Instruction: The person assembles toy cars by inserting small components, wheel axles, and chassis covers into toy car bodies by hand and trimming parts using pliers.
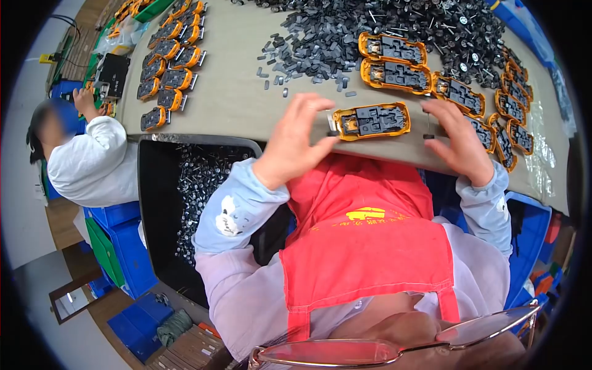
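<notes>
Orange car body point(372, 121) lies underside up at bench point(240, 114) near edge, btwn hands; presumably flat there so chassis faces the person w/o being held. R hand point(459, 139): fingers and thumb closed on wheel axle point(429, 126), gripped across its ends, prob. to leave the shaft free. L hand point(296, 139): curled at body's L end, thumb by a black wheel point(333, 133); grip unclear, can't tell. Loose parts point(320, 52) heaped toward far edge, likely for reach.
</notes>
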